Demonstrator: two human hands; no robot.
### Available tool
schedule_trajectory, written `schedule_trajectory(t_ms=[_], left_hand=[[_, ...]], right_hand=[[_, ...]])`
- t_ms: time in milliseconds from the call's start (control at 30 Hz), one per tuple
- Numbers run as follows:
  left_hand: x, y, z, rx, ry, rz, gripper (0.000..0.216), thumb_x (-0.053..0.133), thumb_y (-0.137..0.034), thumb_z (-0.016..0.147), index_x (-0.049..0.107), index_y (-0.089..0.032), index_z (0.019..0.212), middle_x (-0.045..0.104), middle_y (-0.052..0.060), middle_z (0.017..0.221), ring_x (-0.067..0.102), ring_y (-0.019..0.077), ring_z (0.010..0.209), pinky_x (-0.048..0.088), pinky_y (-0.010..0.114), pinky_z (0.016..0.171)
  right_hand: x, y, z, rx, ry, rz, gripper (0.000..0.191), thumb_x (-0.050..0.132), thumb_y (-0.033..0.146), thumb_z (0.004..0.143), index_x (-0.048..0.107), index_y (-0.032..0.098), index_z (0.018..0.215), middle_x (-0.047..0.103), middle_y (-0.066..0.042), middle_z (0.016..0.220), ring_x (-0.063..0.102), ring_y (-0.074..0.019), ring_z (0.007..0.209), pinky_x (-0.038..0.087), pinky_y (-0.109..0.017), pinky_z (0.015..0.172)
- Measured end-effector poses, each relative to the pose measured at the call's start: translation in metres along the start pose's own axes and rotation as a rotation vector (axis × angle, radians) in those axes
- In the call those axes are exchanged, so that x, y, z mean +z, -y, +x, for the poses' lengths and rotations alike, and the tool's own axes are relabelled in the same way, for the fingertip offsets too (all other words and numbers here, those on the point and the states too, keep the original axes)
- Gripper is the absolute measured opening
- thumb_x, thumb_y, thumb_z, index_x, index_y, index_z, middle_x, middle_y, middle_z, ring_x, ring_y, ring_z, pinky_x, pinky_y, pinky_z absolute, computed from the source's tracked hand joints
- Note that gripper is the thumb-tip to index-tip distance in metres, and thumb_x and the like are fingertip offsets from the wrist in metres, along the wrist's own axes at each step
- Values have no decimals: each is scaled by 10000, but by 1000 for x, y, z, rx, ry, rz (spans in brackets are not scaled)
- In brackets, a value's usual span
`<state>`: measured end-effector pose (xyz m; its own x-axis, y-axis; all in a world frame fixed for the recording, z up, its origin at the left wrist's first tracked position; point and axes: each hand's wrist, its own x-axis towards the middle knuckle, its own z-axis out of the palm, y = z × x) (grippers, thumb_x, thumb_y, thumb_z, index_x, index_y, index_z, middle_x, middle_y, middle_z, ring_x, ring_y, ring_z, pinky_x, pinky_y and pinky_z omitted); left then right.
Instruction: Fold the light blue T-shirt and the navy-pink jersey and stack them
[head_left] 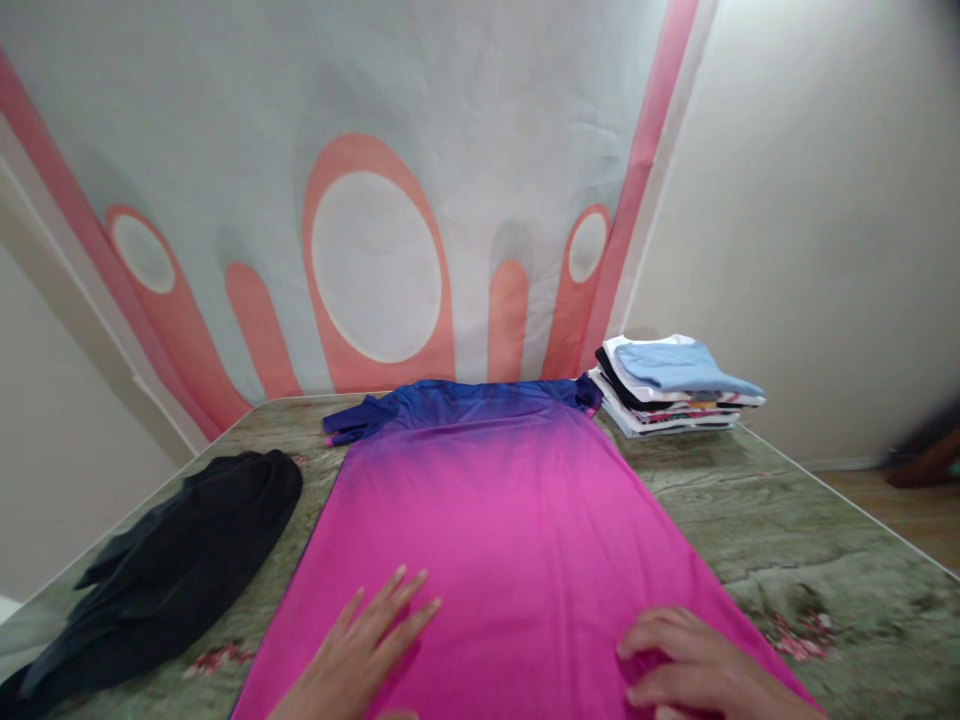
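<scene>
A pink T-shirt point(480, 520) that fades to blue-purple at the shoulders and sleeves lies spread out on the table, its neck end at the far edge. My left hand point(367, 640) is over the lower left part of the shirt, fingers stretched out and apart. Over the lower right part is my right hand point(690, 660), its fingers a little bent and spread, with nothing in them. Whether either palm presses on the cloth I cannot tell. The shirt's near hem is out of view.
A crumpled black garment point(180, 550) lies on the left of the table. At the back right stands a stack of folded clothes point(667, 390), a light blue one on top. The wood-patterned table point(757, 510) meets a wall with a pink and white printed sheet point(480, 120).
</scene>
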<state>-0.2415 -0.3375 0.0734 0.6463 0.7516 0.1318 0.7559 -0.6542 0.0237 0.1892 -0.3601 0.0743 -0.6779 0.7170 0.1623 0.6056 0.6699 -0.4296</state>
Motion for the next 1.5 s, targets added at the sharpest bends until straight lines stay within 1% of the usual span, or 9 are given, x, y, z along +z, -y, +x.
schedule_trajectory(t_ms=[200,333,667,867,1033,1133,1267,1400,1500], left_hand=[[34,38,71,-248,-18,44,637,350,-566,942,233,-284,1500,233,85,1558,191,309,1432,276,566,1093],[60,71,95,-354,-18,105,592,313,-534,960,293,-255,1482,260,96,1548,192,305,1432,236,589,1094],[61,25,27,-270,-30,105,608,388,-485,950,172,-352,1503,263,14,1549,239,283,1422,162,558,1140],[53,15,-2,-270,-31,48,618,417,-472,928,177,-404,1493,338,-7,1513,306,313,1391,270,582,1101],[25,46,49,-184,-20,-62,424,429,-491,932,565,-333,1301,584,25,1330,556,250,1203,455,404,1016],[21,53,120,-146,-74,-112,454,381,-462,961,524,-255,1338,476,57,1433,431,239,1321,349,426,1104],[51,60,192,-154,41,-111,529,372,-500,955,395,-273,1433,338,80,1521,283,279,1405,267,530,1112],[79,109,210,-157,52,-69,488,306,-477,979,316,-371,1455,308,10,1539,241,243,1424,157,566,1128],[75,165,215,-419,-17,-5,446,364,-406,964,454,-294,1386,402,63,1486,341,256,1371,267,509,1098]], right_hand=[[13,-89,32,186,-269,-126,298,425,327,961,634,258,1161,610,-96,1202,564,-227,1127,477,-422,980],[15,-119,59,184,-296,-205,268,412,316,958,628,240,1096,628,-84,1132,566,-226,1066,464,-442,962],[41,-92,-10,291,-209,-316,360,480,345,929,535,331,1284,557,-44,1314,489,-271,1208,397,-509,1023],[31,-86,-28,280,-172,-260,349,519,344,909,559,345,1256,580,-48,1273,527,-264,1168,447,-474,991],[1,-96,45,168,-234,-141,243,442,310,949,673,252,995,672,-74,1001,612,-221,964,496,-398,893],[4,-101,116,86,-269,-125,294,413,320,964,647,243,1123,657,-79,1122,587,-215,1063,458,-389,960],[29,-117,191,59,-180,-130,406,437,408,954,529,272,1324,529,-69,1373,474,-225,1261,370,-421,1057],[30,-166,220,91,-144,-183,414,421,414,958,499,309,1352,467,-33,1439,412,-219,1323,313,-447,1090],[14,-206,234,268,-240,-239,367,459,316,933,588,227,1265,552,-88,1349,493,-225,1246,361,-412,1055]])
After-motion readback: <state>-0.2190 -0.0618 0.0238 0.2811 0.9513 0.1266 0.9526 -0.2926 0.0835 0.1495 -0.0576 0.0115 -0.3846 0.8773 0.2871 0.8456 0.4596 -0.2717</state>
